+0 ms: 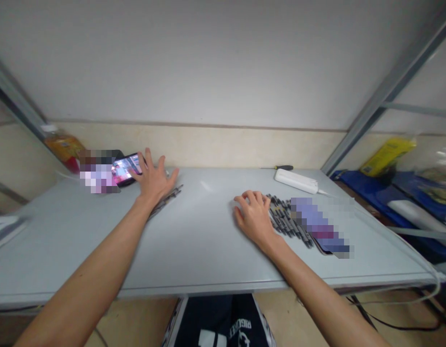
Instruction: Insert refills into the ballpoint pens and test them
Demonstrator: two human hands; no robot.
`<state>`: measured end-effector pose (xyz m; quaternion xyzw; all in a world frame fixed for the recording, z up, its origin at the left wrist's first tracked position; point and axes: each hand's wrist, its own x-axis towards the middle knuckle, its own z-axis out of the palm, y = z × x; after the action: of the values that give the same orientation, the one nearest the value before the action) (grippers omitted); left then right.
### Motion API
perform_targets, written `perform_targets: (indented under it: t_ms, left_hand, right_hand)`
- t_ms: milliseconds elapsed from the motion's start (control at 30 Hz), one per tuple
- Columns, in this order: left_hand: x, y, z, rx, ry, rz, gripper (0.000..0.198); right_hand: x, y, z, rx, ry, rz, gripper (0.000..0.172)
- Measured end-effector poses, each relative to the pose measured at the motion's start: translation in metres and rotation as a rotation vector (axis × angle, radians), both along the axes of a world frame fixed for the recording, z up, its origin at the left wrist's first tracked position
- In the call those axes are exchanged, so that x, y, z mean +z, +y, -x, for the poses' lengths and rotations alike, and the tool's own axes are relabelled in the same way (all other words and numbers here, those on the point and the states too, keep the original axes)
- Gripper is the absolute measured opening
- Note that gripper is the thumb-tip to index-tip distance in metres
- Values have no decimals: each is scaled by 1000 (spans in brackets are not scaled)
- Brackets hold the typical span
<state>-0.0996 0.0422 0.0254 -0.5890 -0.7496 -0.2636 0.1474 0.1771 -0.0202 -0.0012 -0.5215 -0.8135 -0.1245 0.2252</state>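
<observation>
My left hand [154, 180] is open with its fingers spread, reaching over the right end of a phone [124, 168] with a lit screen. Whether the fingers touch the phone I cannot tell. Beside that wrist lies a small bunch of slim dark pens [172, 193], partly hidden by the hand and forearm. My right hand [255, 214] lies low over the table, palm down, fingers bent and thumb apart, with nothing visible in it. It covers the left end of a row of grey and black pens [290, 226] lying side by side at a slant.
A pixelated flat slab [319, 226] lies right of the pen row. Behind it are a white power strip [295, 181] with a cable and a screwdriver [284, 167]. A bottle of orange liquid [64, 147] stands at the back left of the grey table [201, 250]. Metal posts flank the table.
</observation>
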Motion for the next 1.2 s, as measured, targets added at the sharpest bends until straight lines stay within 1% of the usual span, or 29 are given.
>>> perform_targets:
  t_ms: [267,500,667,867,1000,1133,1200]
  left_hand:
    - [-4,6,5,1,-23,10,55]
    - [-4,11,9,-5,-40,7,56]
    - [-4,14,10,3,-47,35,57]
    - [-4,14,10,0,-10,80,59]
    - [-5,12,8,-7,4,53,56]
    - [-3,10,3,-35,44,33,54]
    - [0,8,1,-85,78,53,53]
  right_hand:
    - [-2,-1,2,35,7,-1,23]
    - [-3,-2,1,51,17,4,22]
    - [-4,-1,1,49,18,15,22]
    - [-8,0,2,60,40,13,20]
    - [-9,0,1,64,42,9,20]
    - [-9,1,1,57,67,9,20]
    - [-8,1,0,53,77,12,19]
